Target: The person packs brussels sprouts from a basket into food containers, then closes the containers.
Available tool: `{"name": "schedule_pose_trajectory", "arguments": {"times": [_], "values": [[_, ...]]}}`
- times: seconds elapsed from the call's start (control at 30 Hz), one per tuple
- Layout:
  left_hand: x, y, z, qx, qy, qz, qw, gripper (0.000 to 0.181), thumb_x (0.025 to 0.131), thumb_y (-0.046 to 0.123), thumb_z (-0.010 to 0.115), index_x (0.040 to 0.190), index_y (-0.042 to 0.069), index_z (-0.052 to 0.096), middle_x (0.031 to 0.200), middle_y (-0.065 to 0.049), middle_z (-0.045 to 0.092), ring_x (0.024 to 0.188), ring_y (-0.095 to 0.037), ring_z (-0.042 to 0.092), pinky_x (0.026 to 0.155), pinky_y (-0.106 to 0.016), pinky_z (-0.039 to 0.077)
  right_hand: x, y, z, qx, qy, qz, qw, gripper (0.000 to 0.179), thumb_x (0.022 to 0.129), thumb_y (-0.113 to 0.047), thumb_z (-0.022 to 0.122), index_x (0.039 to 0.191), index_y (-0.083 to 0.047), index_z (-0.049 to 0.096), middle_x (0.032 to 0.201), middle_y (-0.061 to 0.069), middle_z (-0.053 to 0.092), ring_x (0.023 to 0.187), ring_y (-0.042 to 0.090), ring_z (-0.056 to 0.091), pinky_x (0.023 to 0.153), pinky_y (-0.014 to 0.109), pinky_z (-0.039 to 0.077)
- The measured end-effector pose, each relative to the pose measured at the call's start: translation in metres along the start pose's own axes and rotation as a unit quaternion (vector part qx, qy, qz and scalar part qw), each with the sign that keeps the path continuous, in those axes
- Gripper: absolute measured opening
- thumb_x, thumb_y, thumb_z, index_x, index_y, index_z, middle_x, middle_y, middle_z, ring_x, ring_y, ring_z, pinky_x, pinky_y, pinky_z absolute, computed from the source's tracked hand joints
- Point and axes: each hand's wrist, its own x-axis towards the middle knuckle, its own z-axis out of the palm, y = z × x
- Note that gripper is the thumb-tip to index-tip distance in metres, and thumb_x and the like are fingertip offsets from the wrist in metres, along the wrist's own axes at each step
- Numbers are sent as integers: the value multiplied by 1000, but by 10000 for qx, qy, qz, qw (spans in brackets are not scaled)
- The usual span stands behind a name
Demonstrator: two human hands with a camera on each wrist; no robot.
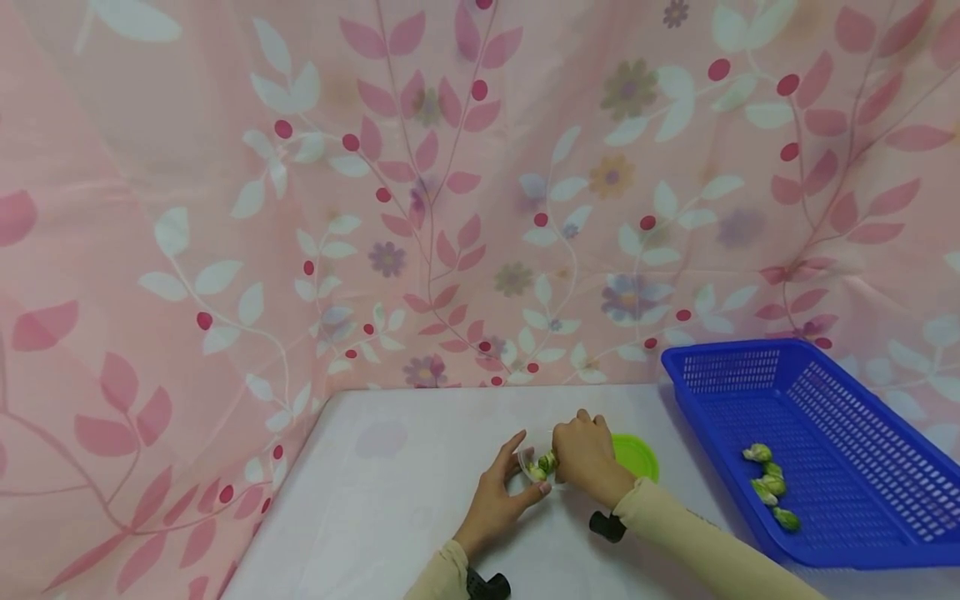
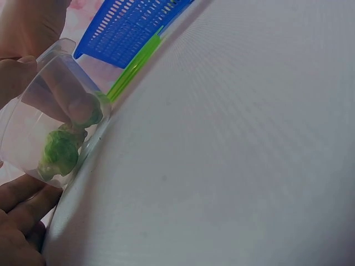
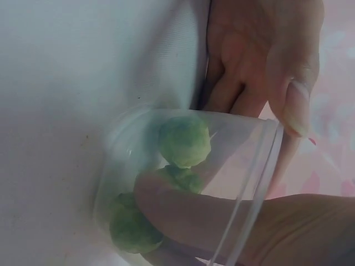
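A clear plastic container point(image 3: 119, 147) stands on the white table, and Brussels sprouts point(image 2: 60, 152) lie inside it. My left hand point(image 1: 498, 493) holds the container from the left side, its thumb near the rim and its fingers around the wall. Reaching in through the opening, my right hand point(image 1: 588, 454) has its thumb and a finger at a Brussels sprout point(image 3: 133, 224) and appears to pinch it. Another sprout point(image 3: 184, 141) sits by the container wall. In the head view the right hand hides part of the container.
A bright green lid point(image 1: 636, 457) lies on the table just beyond the right hand. To the right stands a blue perforated basket point(image 1: 855, 475) with several Brussels sprouts point(image 1: 768, 483) along its left side. A pink floral curtain point(image 1: 480, 250) hangs behind the white table point(image 1: 360, 508).
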Motion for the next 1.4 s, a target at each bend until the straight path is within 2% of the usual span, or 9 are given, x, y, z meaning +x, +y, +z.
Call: {"name": "schedule_pose_trajectory", "arguments": {"times": [0.3,0.47,0.6,0.7,0.83,0.93,1.17,1.27,1.4], "values": [[0,2,2,1,-31,37,10000,86,97,38,80,167,19,34,151,-14,62,139,-31,62,117,-47,48,-4,7,-3,367,17,-85,9993,30,64,-28,103,61,-22,74,67,-4,68,77,22,53,74,44,44],[-2,3,4,15,-66,15,10000,85,97,37,79,167,22,33,152,-13,62,140,-31,61,118,-46,47,-9,14,-6,907,-77,-189,9957,27,69,-28,101,64,-21,76,66,-7,65,78,20,52,72,41,42],[-4,4,4,23,-108,-59,9999,84,98,38,79,167,27,33,153,-13,61,141,-30,60,118,-46,47,-12,28,-14,1694,-113,-467,9844,21,72,-28,99,68,-20,80,68,-10,69,76,17,51,69,38,43],[-4,6,3,38,-122,-101,9999,85,98,39,79,167,26,32,153,-14,61,141,-31,60,118,-48,47,-12,43,-26,2243,-197,-799,9710,15,77,-27,95,78,-17,84,76,-8,77,80,17,62,73,41,53],[-4,8,2,58,-111,-121,9998,87,97,40,79,168,21,32,152,-15,61,140,-32,61,118,-53,46,-11,67,-44,2844,-483,-991,9524,20,85,-31,90,94,-14,86,92,-1,82,94,24,76,85,46,62],[-3,9,1,45,-131,-138,9998,88,97,41,79,168,21,31,153,-14,61,141,-32,60,118,-55,45,-13,84,-57,3141,-570,-1050,9419,26,88,-33,87,104,-13,85,102,4,83,101,31,77,85,48,63],[-3,8,-1,44,-102,-136,9998,88,97,40,79,168,21,31,153,-14,60,141,-32,60,118,-56,45,-26,118,-80,3347,-525,-1117,9342,41,91,-36,85,124,-13,79,117,3,80,114,29,73,93,51,61],[-4,8,-2,73,-81,-168,9998,88,97,41,79,168,21,31,153,-13,61,141,-32,59,119,-56,44,-30,131,-87,3496,-545,-1095,9289,42,91,-33,86,127,-13,78,120,4,80,115,30,72,95,51,60],[-4,10,-2,91,-70,-210,9997,88,96,42,80,168,22,31,153,-12,61,142,-31,59,120,-59,42,-36,148,-94,3610,-563,-962,9259,42,90,-31,87,127,-14,79,121,3,80,120,31,71,96,46,61]]}}
